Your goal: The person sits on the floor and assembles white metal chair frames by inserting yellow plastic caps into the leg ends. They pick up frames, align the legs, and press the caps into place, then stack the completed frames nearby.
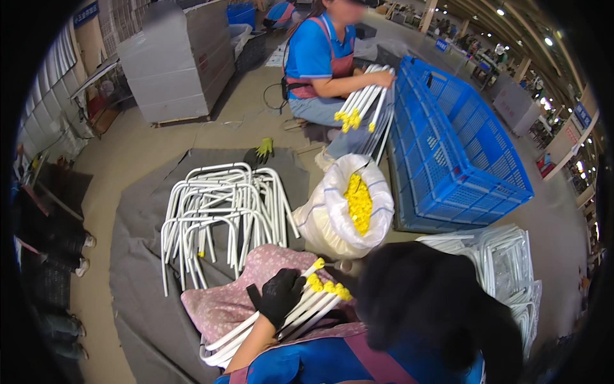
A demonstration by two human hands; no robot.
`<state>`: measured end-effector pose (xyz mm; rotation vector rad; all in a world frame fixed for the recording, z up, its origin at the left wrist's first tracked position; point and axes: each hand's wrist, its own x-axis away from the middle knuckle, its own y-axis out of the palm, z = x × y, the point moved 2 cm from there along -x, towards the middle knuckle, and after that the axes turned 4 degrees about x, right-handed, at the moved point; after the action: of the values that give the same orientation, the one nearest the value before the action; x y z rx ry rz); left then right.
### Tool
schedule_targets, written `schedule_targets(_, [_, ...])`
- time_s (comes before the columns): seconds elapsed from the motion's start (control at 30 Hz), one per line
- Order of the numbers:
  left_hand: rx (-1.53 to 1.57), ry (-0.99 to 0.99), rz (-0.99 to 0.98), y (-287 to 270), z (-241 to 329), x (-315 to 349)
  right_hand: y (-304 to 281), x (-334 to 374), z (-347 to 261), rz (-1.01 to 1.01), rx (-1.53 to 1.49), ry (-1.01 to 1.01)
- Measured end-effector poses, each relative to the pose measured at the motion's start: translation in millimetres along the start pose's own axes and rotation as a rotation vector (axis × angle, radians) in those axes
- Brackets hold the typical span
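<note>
Glaring ceiling lights (548, 41), bent dark edges, blurred foreground

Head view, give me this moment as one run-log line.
left hand: black-gloved, gripping white tubes | yellow caps: on tube ends | right hand: dark blur, grip unclear | sack: open, holding yellow pieces

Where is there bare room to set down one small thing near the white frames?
The gray mat has a bare strip left of the piled frames and flowered cloth. Bare floor lies between the mat and the gray box. It is crowded around the sack, beside the blue crate, and by the left hand, which holds white tubes.
</note>
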<state>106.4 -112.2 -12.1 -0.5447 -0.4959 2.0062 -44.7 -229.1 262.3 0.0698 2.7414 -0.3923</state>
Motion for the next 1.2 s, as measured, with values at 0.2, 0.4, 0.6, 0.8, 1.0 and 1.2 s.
schedule_targets(0.2, [-0.050, -0.037, -0.077, 1.2, -2.5, -2.3, 14.8, 2.0, -9.9, -0.091, 0.146, -0.199])
schedule_targets(0.4, [-0.058, -0.046, -0.100, 0.4, -2.0, -2.5, 20.6, 12.5, -8.6, -0.084, 0.159, -0.273])
schedule_targets(0.6, [-0.067, -0.039, -0.110, 2.3, -4.6, -1.1, 19.7, 14.2, -2.7, -0.068, 0.157, -0.313])
schedule_targets(0.8, [-0.038, 0.024, -0.049, 6.0, -11.5, -0.7, 16.1, 14.6, 2.2, -0.075, 0.164, -0.326])
schedule_targets(1.0, [-0.047, 0.032, -0.038, 7.1, -12.0, 2.1, 12.3, 13.1, 2.9, -0.077, 0.172, -0.349])
schedule_targets(1.2, [-0.063, 0.018, -0.062, 6.1, -10.9, 1.7, 13.4, 14.5, 0.0, -0.082, 0.188, -0.374])
